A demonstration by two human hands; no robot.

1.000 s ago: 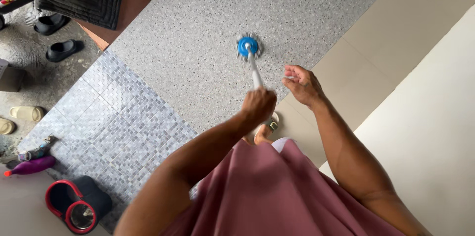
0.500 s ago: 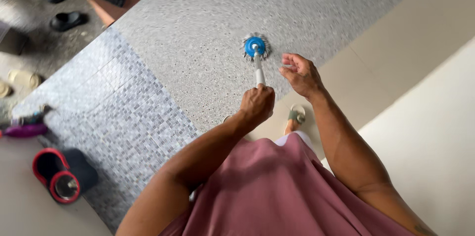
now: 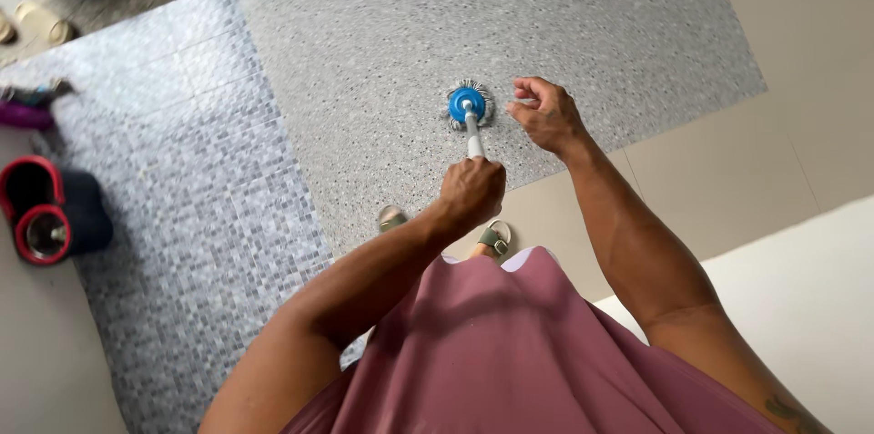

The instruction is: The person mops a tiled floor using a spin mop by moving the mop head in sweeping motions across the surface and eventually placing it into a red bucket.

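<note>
Head view, looking straight down.

Left hand [image 3: 472, 190]: closed in a fist around the white mop handle [image 3: 473, 135], gripping its upper end. Knuckles face up; fingers are wrapped fully round the shaft, so the shaft section inside the fist is hidden.

Mop: handle runs from the left fist away from the body to the blue mop head [image 3: 467, 105], a round blue disc with a fringe of grey strands showing round its edge. Head lies flat on the speckled grey floor [image 3: 382, 42], just ahead of the left hand and just to the left of the right hand.

Right hand [image 3: 544, 113]: holds nothing. Fingers loosely curled, partly open, palm turned toward the mop head. It hovers beside the mop head; from this overhead view I cannot tell whether the fingertips touch anything.

Surroundings, relative to the hands:
- Below the left hand, near the body: two sandalled feet [image 3: 492, 239], partly hidden by a mauve garment [image 3: 510, 352].
- Far left of the left hand: a red and black spin bucket [image 3: 45, 211] standing at the edge of the small-tile mosaic floor [image 3: 182, 170].
- Up and far left: a purple bottle [image 3: 25, 114] lying on its side, and pale slippers [image 3: 50, 26] on rough ground.
- Right of the right hand: plain beige floor tiles [image 3: 728, 179].
</note>
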